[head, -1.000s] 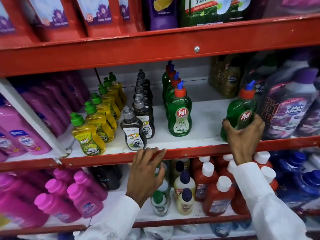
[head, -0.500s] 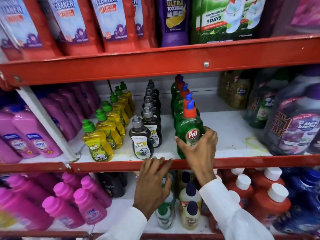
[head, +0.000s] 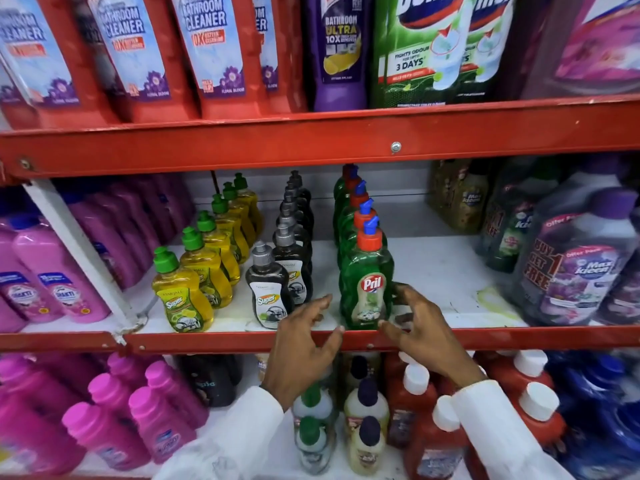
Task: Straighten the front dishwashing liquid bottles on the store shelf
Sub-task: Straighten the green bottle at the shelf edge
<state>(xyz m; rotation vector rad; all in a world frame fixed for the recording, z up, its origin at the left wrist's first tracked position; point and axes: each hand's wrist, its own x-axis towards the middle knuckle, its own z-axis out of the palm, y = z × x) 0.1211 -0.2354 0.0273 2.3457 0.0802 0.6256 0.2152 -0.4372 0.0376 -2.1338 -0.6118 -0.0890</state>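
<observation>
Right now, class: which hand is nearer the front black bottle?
Left. The left hand is just right of the black bottle; the right hand is beyond the Pril bottle.

Two white-sleeved arms reaching forward, left hand point(head: 304, 351) palm down, fingers spread loosely, right hand point(head: 420, 332) open, fingers curled, empty

Red metal store shelving point(head: 311, 143), white shelf boards point(head: 436, 271), w/ bright indoor light

Pril bottle point(head: 366, 278) heads its row, right of Super bottle point(head: 267, 289).
</observation>
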